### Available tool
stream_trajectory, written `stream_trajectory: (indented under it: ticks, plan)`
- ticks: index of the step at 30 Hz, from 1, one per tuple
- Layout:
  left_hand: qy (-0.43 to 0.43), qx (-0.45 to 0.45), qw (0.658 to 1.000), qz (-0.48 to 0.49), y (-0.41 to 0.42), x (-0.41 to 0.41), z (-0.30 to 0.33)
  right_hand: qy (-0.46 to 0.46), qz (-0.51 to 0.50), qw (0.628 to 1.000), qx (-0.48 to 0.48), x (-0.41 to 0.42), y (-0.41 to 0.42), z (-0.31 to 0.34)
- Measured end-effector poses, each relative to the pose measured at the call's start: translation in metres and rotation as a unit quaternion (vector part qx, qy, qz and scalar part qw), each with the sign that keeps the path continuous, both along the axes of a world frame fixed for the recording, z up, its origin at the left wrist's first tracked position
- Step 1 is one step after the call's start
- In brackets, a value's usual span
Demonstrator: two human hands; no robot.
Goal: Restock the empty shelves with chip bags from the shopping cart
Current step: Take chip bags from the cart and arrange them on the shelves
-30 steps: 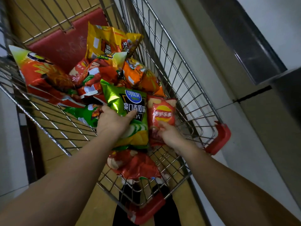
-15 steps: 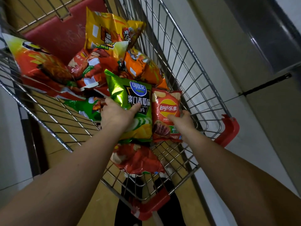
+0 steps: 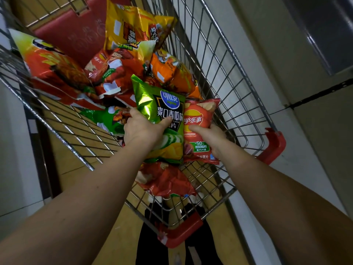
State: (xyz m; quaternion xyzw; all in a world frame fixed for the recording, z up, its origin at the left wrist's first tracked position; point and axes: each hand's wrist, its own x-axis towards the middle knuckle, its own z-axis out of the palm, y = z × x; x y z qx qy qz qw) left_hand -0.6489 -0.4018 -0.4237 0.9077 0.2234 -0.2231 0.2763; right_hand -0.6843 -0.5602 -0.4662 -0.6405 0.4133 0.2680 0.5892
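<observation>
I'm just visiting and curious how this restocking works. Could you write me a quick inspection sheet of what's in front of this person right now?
Surface: wire shopping cart with red corner bumpers; tan floor shows through its mesh.
Job's things: green cucumber chip bag and red Lay's bag held side by side above the pile; shelves not in view.
Clutter: loose pile in the cart, including a yellow bag, an orange bag, a large red fries bag and a crumpled red bag.
Grippers: left hand grips the green bag; right hand grips the Lay's bag.
Cables: nothing seen.
Surroundings: pale wall right of the cart.
</observation>
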Motion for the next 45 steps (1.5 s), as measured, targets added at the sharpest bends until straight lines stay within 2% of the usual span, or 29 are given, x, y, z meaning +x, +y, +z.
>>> stream_trajectory:
  ticks: [2, 6, 9, 20, 32, 38, 45]
  plan:
    - [-0.014, -0.010, 1.000, 0.011, 0.002, -0.003, 0.005, -0.037, 0.031, 0.998, -0.032, -0.003, 0.003, 0.007]
    - [-0.051, -0.025, 0.997, 0.044, 0.005, -0.006, 0.027, -0.085, 0.081, 0.979, -0.164, -0.001, 0.012, 0.029]
    - [-0.088, -0.041, 0.993, 0.059, 0.008, -0.007, 0.051, -0.120, 0.095, 0.966, -0.208, 0.003, 0.019, 0.055]
    - [-0.229, -0.087, 0.960, 0.133, 0.029, -0.006, 0.155, -0.244, 0.124, 0.934, -0.231, 0.036, 0.036, 0.168]
    - [-0.418, -0.123, 0.885, 0.163, 0.045, 0.003, 0.302, -0.426, 0.127, 0.859, -0.253, 0.071, 0.042, 0.338]
    - [-0.496, -0.133, 0.845, 0.152, 0.059, 0.014, 0.366, -0.497, 0.105, 0.825, -0.246, 0.080, 0.050, 0.412]
    - [-0.552, -0.160, 0.813, 0.093, 0.085, 0.039, 0.433, -0.525, 0.061, 0.793, -0.303, 0.088, 0.070, 0.481]
